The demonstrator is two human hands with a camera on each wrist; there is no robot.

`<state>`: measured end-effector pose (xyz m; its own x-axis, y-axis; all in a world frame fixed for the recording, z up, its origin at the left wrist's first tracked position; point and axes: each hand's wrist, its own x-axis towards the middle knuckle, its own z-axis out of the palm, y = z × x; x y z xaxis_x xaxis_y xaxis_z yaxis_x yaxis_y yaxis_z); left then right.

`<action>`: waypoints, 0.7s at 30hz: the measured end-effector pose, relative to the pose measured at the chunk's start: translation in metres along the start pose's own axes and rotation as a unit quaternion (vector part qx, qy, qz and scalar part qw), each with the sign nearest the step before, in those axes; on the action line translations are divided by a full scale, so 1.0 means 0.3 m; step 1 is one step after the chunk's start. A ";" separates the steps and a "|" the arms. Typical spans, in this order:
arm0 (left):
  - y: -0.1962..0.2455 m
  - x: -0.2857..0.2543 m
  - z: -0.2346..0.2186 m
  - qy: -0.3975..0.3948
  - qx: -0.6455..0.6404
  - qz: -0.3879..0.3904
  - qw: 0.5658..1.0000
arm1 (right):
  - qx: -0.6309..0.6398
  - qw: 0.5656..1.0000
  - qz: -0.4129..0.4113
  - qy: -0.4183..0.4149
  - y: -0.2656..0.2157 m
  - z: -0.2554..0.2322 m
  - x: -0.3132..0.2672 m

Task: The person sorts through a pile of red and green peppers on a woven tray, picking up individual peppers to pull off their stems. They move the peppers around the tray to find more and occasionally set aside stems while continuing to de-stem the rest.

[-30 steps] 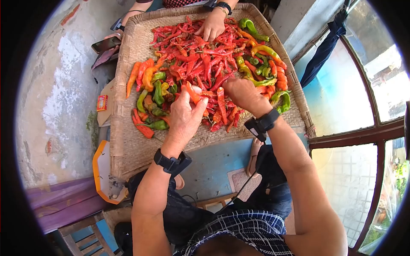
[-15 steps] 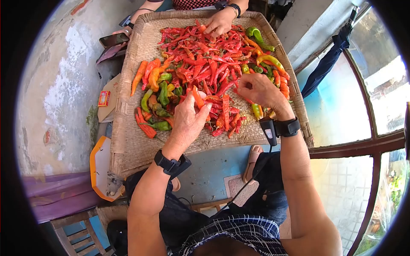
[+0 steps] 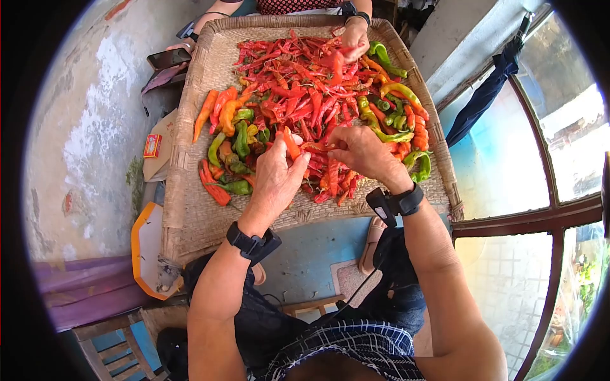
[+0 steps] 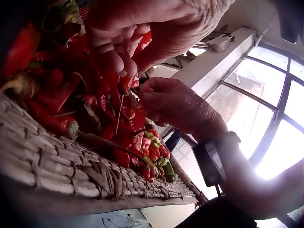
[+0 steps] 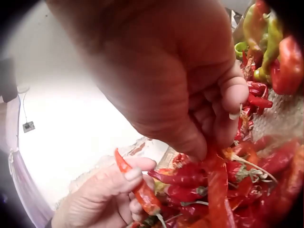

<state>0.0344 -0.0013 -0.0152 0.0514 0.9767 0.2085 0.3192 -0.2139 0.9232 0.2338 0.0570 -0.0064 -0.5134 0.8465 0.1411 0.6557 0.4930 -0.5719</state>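
My left hand (image 3: 277,174) grips an orange-red chili pepper (image 3: 291,145) over the near part of the pile. In the right wrist view this chili pepper (image 5: 142,192) lies between thumb and fingers, its stem pointing down. Just to the right, my right hand (image 3: 365,152) reaches into the red chilies, thumb and fingers curled together. Its fingertips pinch the upper end of a long red chili pepper (image 5: 218,187), whose lower part rests among the other chilies. Wrinkled red chilies (image 3: 286,89) fill the middle of a woven tray (image 3: 184,190).
Green and orange peppers lie along the left (image 3: 241,140) and right (image 3: 403,105) sides. Opposite, another person's hand (image 3: 356,41) holds a red chili pepper, with a phone (image 3: 168,58) at that person's other hand. A dark umbrella (image 3: 486,89) hangs by the window.
My right hand swung right over the side peppers, then came back left to the red chilies. The left hand kept its chili pepper. The other person's hand moved right, lifting a red chili pepper.
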 end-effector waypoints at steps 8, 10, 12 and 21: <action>-0.043 -0.001 -0.004 -0.003 0.064 -0.004 0.998 | 0.227 0.970 0.069 -0.049 -0.021 -0.155 0.023; -0.047 -0.003 -0.006 -0.006 0.069 0.000 0.998 | 0.414 0.882 0.033 0.225 -0.020 -0.131 0.053; -0.039 -0.005 -0.007 -0.005 0.062 -0.006 0.998 | 0.373 0.883 0.013 0.284 -0.019 -0.080 0.073; -0.052 -0.001 0.002 -0.007 0.097 0.006 0.995 | -0.119 0.991 -0.055 0.029 -0.031 0.057 0.004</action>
<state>0.0300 0.0017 -0.0298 0.0679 0.9747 0.2130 0.4947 -0.2183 0.8412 0.2178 0.0501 -0.0147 -0.5603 0.7920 0.2423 0.7133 0.6101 -0.3448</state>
